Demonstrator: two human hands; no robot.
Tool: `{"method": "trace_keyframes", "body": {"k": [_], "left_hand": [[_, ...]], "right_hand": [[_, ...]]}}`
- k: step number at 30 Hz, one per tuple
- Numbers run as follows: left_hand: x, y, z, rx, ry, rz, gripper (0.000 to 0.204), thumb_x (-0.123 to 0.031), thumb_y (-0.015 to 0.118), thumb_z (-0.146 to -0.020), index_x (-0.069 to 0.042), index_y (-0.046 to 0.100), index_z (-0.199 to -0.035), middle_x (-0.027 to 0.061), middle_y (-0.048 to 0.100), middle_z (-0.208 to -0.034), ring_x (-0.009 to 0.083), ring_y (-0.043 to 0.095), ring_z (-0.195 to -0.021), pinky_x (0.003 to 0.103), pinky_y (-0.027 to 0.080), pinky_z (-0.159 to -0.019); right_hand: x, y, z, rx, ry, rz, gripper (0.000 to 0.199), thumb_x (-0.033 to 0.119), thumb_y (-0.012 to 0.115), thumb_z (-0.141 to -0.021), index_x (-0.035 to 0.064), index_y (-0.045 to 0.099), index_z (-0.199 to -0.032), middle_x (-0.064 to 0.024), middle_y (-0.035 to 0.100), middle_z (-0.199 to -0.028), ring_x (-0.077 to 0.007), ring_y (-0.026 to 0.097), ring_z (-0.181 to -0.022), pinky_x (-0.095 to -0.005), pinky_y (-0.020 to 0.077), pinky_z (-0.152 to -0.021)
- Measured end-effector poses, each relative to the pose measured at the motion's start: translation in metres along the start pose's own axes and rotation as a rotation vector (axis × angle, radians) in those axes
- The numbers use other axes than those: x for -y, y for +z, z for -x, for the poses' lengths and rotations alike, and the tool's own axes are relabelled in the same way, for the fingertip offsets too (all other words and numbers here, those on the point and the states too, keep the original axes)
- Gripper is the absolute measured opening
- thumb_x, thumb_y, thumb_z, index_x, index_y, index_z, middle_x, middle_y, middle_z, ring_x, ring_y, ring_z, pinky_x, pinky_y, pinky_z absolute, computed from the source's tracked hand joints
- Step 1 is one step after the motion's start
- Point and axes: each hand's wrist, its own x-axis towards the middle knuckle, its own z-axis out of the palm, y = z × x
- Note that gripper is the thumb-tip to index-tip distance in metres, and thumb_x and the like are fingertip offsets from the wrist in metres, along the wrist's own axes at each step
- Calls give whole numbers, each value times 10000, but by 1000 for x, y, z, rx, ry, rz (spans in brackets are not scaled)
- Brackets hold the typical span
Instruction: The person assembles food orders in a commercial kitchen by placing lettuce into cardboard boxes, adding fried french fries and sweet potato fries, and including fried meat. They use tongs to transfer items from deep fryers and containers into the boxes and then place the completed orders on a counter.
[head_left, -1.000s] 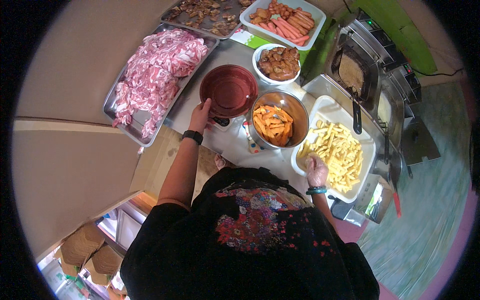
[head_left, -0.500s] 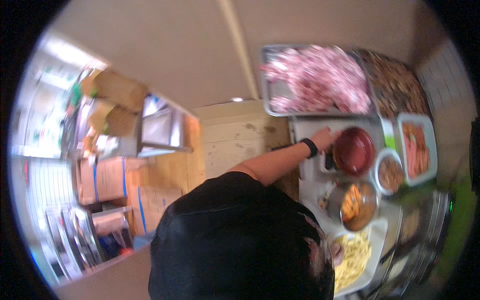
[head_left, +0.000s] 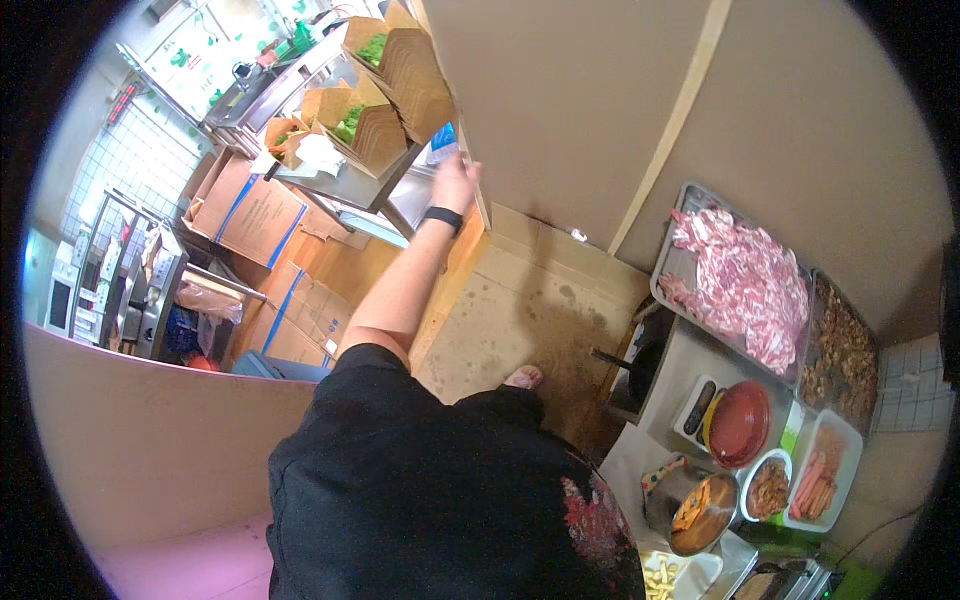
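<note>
My left hand [head_left: 455, 183], with a black wristband, is stretched out far from the counter, at the edge of a beige wall panel [head_left: 570, 110]. It is right beside a stack of brown paper cartons [head_left: 412, 70] on a metal shelf [head_left: 345, 188]; some cartons [head_left: 365, 125] hold green leaves. Its fingers look apart and I see nothing in the hand. My right hand is out of sight behind my black shirt. The red bowl [head_left: 738, 425] sits on a white scale at the counter, well away from my hand.
On the counter at right are a tray of raw pink meat [head_left: 740, 280], a tray of dark cooked food [head_left: 842, 345], a metal bowl of orange pieces [head_left: 702, 510], a small white bowl [head_left: 768, 488] and a white tray of sausages [head_left: 822, 478]. Cardboard boxes [head_left: 250, 210] stand on the floor at left.
I have turned away from the counter to my left. My left hand left the red bowl and reached across to the cartons; my right hand left the fries tray and dropped out of view.
</note>
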Motion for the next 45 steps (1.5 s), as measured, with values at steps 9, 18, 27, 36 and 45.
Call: {"method": "trace_keyframes", "body": {"k": [9, 18, 27, 36, 45], "left_hand": [[138, -87, -127, -286, -95, -356, 392, -183, 585, -756, -27, 471, -1097, 189, 476, -1098, 351, 491, -1003, 407, 425, -826], [195, -100, -193, 102, -249, -298, 226, -226, 494, -805, -52, 608, -893, 191, 602, -878, 342, 569, -873, 426, 448, -768], [173, -152, -215, -238, 14, -370, 290, -267, 427, -847, -21, 579, -850, 236, 580, -779, 392, 560, -758, 455, 441, -658], [24, -159, -90, -494, 425, 31, 231, -184, 496, -883, 27, 556, -809, 65, 539, -608, 107, 455, -522, 263, 391, -476], [-203, -54, 161, 436, 767, 508, 102, -42, 515, -817, -19, 613, -800, 83, 612, -639, 140, 577, -548, 264, 453, -531]], "right_hand": [[54, 54, 1, 28, 54, 163, 227, 133, 506, -817, 22, 572, -1005, -116, 602, -906, -205, 568, -796, -318, 482, -676], [82, 77, 5, 36, 150, 316, 234, 140, 487, -815, 32, 575, -1004, -108, 607, -907, -212, 571, -799, -333, 476, -687], [45, 31, 40, -14, 229, 381, 244, 147, 468, -813, 43, 579, -1003, -100, 612, -909, -219, 574, -802, -348, 469, -698], [-27, -64, 118, 106, 281, 747, 281, 186, 440, -820, -3, 588, -965, -204, 586, -961, -319, 544, -910, -432, 409, -804], [38, -97, 114, -471, -1, -66, 343, 128, 535, -817, -31, 485, -1117, -134, 546, -1029, -224, 529, -943, -314, 420, -838]]}}
